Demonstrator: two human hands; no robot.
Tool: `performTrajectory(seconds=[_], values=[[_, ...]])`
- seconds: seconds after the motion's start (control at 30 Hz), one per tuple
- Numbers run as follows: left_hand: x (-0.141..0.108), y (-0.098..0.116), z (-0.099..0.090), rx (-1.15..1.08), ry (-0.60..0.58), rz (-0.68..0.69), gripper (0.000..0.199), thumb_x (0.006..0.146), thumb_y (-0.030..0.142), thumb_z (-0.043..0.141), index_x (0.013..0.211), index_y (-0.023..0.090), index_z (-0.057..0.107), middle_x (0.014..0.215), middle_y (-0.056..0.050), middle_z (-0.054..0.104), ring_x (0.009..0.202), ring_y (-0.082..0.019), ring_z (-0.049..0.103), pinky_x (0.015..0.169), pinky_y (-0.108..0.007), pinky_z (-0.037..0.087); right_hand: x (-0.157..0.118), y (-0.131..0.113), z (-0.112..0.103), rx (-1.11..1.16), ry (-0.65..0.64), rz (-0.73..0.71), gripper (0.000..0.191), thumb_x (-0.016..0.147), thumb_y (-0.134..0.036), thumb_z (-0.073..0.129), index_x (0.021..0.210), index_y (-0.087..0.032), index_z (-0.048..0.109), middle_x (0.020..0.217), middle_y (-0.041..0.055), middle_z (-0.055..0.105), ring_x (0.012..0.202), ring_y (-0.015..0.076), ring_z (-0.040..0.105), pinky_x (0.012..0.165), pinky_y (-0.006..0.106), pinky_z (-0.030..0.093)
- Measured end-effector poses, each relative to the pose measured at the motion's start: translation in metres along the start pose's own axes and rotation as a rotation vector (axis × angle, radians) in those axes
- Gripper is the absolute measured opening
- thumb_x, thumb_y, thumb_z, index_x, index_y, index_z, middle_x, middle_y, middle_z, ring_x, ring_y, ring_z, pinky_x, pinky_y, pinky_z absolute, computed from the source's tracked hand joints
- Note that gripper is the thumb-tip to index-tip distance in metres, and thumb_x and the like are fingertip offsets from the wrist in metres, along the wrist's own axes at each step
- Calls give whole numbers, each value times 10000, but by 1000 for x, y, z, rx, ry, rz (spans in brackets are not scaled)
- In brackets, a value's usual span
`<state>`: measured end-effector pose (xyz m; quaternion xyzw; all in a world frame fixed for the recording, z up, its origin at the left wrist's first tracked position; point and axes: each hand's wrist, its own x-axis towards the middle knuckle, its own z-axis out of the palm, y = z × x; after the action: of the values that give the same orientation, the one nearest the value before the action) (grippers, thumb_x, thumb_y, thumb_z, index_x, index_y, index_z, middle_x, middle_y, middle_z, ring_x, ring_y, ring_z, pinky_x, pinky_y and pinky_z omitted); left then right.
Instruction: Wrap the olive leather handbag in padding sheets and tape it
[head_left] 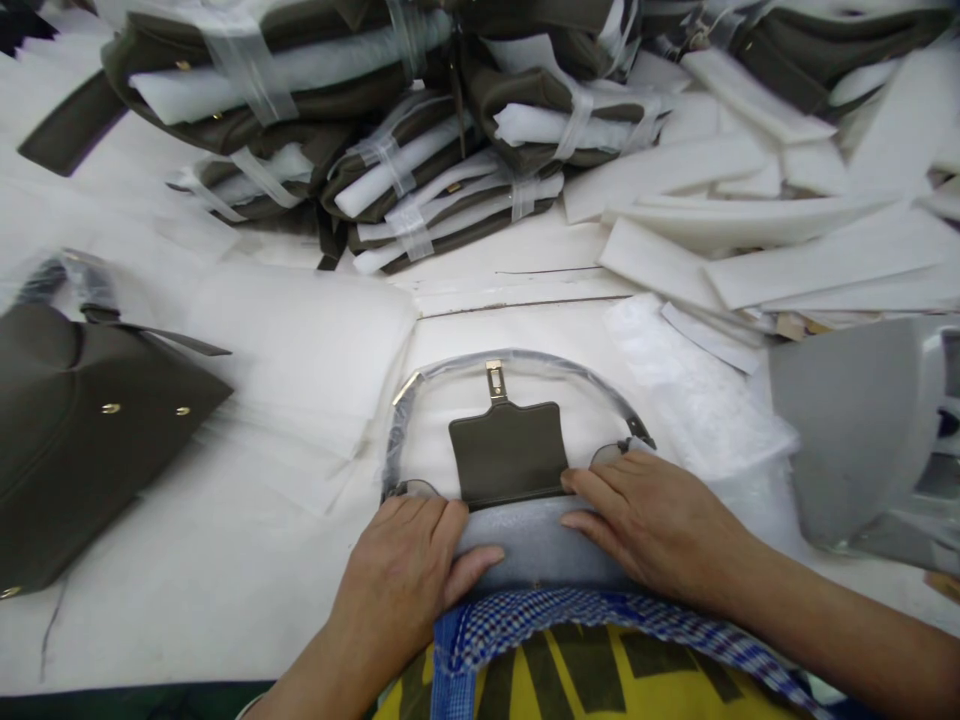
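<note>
A bag with a pale grey lining [532, 540] lies against my apron at the table's front edge. Its dark olive flap [511, 452] points away from me and carries a gold-coloured clasp [495, 380]. A plastic-wrapped handle [517, 360] arches around the flap. My left hand [412, 555] has its fingers curled over the bag's left edge, thumb lying on the lining. My right hand [645, 510] grips the right edge beside the flap's corner, with thumb and fingers pressed on it. Fingertips of both hands are partly hidden behind the edge.
Another olive bag [97, 430] stands at the left. Several bags strapped around white padding [390, 170] are heaped at the back. White foam strips [750, 220] pile up at the back right, near a grey machine or holder [855, 430]. Thin white sheets [300, 370] lie left of centre.
</note>
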<state>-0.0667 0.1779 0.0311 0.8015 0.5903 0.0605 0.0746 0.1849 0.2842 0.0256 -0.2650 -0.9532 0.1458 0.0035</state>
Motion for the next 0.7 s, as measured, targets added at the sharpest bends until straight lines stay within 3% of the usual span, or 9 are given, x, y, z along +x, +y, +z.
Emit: performTrajectory(seconds=[0.2,0.43,0.5,0.6,0.7], values=[[6,-3,13,54,-32,-28,406,984,535,383,781,217,532,660,-7,547,641,-209,541,650,-360,364,11,2,9,-38,-118,132,320,980,-502,443,918,-224,588,677,26,647,625,224,606,587,338,366],[7,2,16,79,-141,-76,409,962,554,408,859,198,580,734,-25,606,715,-225,590,705,-389,442,13,-1,12,-30,-113,121,275,968,-456,496,823,-230,558,669,30,650,635,247,623,620,364,394],[7,8,15,83,-68,-52,357,986,476,418,1031,189,624,918,-63,676,864,-230,626,838,-414,467,13,-2,11,-20,-100,117,262,968,-440,503,825,-228,560,675,32,654,633,246,624,619,365,392],[5,19,15,61,95,27,274,998,271,446,1215,234,610,1247,-70,643,1167,-227,565,1085,-446,368,13,-2,11,-17,-82,105,255,975,-416,498,826,-221,565,675,37,661,634,244,632,627,365,392],[-2,29,17,-19,125,144,277,993,188,430,1172,218,639,1186,-38,681,1117,-168,591,1111,-360,372,13,-3,11,-32,-61,96,264,984,-401,483,817,-214,563,670,44,662,634,244,638,625,365,388]])
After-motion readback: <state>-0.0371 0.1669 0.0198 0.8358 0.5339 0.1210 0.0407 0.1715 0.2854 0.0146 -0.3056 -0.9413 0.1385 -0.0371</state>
